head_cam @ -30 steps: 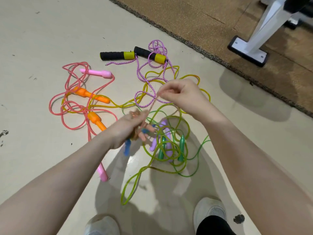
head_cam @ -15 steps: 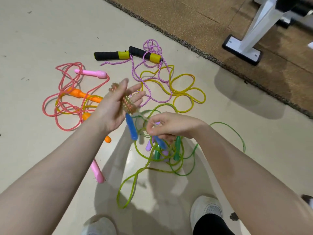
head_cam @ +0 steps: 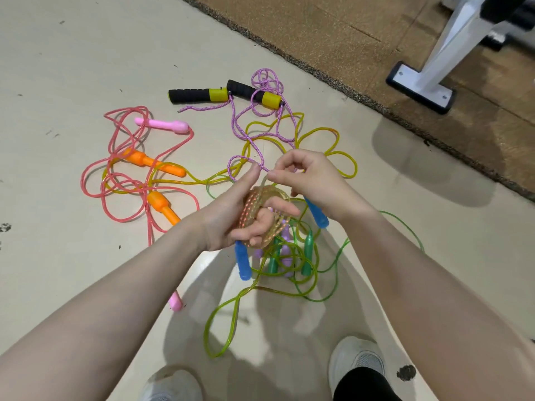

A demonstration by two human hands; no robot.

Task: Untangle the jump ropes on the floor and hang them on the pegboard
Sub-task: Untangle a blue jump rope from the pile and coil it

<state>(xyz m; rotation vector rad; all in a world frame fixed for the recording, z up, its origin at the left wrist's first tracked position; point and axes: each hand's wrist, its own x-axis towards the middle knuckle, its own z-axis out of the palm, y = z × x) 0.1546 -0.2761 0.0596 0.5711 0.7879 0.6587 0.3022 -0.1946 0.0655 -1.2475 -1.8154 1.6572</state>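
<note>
Head view: left hand (head_cam: 231,218) grips the coiled amber rope (head_cam: 262,215), looped around its fingers; right hand (head_cam: 311,176), just right, pinches the coil's far edge.

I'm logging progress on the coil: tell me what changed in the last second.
The right hand dipped to the pile, then came back up to the coiled rope wound round the left hand. More loops sit there now; both blue handles hang free. The other ropes on the floor stayed put.
</note>
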